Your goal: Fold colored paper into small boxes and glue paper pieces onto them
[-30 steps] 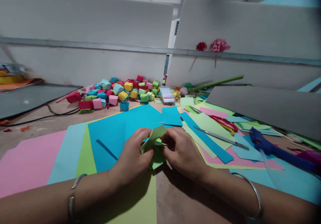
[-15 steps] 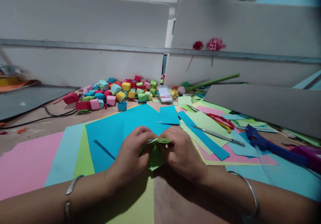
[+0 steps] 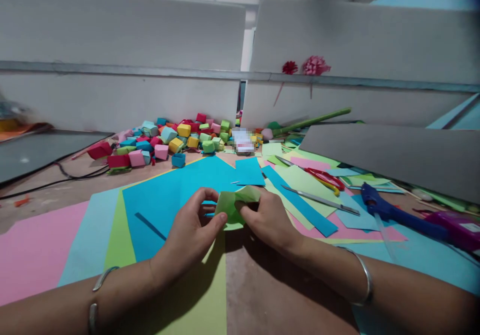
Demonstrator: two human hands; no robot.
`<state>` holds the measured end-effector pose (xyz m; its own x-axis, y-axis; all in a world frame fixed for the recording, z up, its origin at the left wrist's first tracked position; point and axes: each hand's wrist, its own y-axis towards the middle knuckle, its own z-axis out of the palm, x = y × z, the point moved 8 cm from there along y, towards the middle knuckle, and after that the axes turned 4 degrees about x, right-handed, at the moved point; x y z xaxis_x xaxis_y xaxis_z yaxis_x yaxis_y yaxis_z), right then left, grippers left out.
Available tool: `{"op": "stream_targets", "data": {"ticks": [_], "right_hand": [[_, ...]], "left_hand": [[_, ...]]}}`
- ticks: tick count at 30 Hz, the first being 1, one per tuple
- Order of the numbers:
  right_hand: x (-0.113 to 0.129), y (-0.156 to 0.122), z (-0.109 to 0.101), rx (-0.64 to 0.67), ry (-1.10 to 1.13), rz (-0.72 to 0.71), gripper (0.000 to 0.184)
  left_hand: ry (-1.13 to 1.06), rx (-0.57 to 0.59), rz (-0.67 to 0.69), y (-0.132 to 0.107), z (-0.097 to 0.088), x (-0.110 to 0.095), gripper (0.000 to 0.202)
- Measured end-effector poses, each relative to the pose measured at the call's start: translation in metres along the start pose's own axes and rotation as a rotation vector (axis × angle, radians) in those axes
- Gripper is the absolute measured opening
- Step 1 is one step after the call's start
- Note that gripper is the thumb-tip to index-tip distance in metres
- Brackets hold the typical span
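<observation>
A small piece of folded green paper (image 3: 231, 209) is held up between my two hands, opened into a shallow hollow that faces me. My left hand (image 3: 197, 222) grips its left edge, with the thumb in front and the fingers behind. On the other side, my right hand (image 3: 268, 217) pinches the paper, its thumb reaching into the hollow and its fingers partly hidden behind. Below and behind the hands lie a large blue sheet (image 3: 161, 200) and a pale yellow-green sheet (image 3: 202, 300).
Several small folded paper boxes (image 3: 161, 151) are heaped at the back. To the right lie a utility knife (image 3: 322, 200), red-handled scissors (image 3: 324, 177), a blue glue gun (image 3: 397, 215) and paper strips (image 3: 300, 202). Pink paper (image 3: 41, 240) lies at left. A grey board (image 3: 393, 160) leans at right.
The green paper has turned and spread from a flat, edge-on fold to an open hollow facing me. My left hand has shifted left, and its fingers are more extended. The view has swung slightly right.
</observation>
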<state>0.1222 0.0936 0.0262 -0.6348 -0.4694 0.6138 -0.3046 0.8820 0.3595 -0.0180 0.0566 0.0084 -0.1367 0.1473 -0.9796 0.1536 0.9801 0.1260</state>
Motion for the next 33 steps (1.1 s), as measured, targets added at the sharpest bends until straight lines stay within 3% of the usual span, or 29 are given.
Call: {"op": "stream_targets", "data": {"ticks": [7,13,19,22,27,30,33], "right_hand": [[0.004,-0.001,0.0,0.021,-0.025,-0.002,0.009],[0.015,-0.006,0.003,0.076,-0.034,-0.061,0.016],[0.006,-0.003,-0.001,0.058,-0.059,-0.016,0.014],[0.005,-0.002,-0.002,0.069,-0.066,-0.022,0.013],[0.016,-0.007,0.001,0.116,-0.064,-0.117,0.012],[0.025,-0.01,0.006,0.175,-0.067,-0.21,0.013],[0.024,-0.008,0.006,0.2,-0.079,-0.198,0.019]], "left_hand": [[0.012,0.021,0.018,0.0,0.003,-0.001,0.01],[0.007,-0.103,0.008,0.001,-0.008,-0.001,0.011],[0.073,0.003,0.143,-0.004,0.001,-0.013,0.01],[0.088,-0.006,0.124,-0.002,-0.001,-0.008,0.012],[0.125,-0.055,0.158,0.003,-0.007,-0.006,0.024],[0.186,-0.056,0.14,0.003,-0.007,-0.007,0.023],[0.19,-0.05,0.11,0.001,-0.006,-0.009,0.015]]}}
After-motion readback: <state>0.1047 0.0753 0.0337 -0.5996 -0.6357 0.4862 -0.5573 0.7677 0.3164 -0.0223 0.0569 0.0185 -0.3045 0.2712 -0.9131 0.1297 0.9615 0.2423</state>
